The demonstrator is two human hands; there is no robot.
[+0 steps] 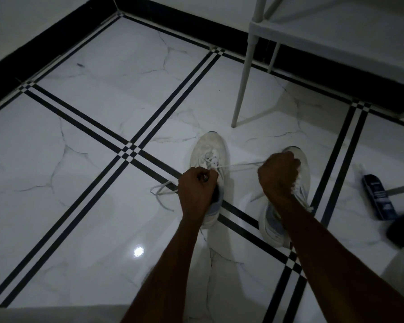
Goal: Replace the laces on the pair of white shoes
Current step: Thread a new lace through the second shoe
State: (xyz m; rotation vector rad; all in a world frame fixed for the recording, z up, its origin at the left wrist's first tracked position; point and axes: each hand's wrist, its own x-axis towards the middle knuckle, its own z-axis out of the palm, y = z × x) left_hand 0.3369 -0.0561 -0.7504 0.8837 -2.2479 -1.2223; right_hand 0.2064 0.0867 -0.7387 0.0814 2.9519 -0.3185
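Both of my hands are out in front of me over the pair of white shoes on the floor. My left hand (197,191) is curled into a fist over the ankle opening of the left shoe (209,159), its fingers pinched on the lace (238,166) where it leaves the eyelets. My right hand (279,174) is also a closed fist, held above the right shoe (300,157), and it grips the far end of that same lace, which runs taut and nearly level between the two fists. A loose length of lace (160,191) lies curled on the tile to the left of my left hand (whether it joins the taut piece I cannot tell, since my fist hides the spot). The right shoe sits just beside the left one, toe pointing away from me, with its own lace ends trailing near my wrist. Off to the right a dark bottle (378,197) lies on its side, and a black rounded object (400,229) sits near it, too blurred to name. The floor (91,127) is white marble tile crossed by black double stripes. Farther off, the white chair (254,43) stands by the black skirting along the wall.
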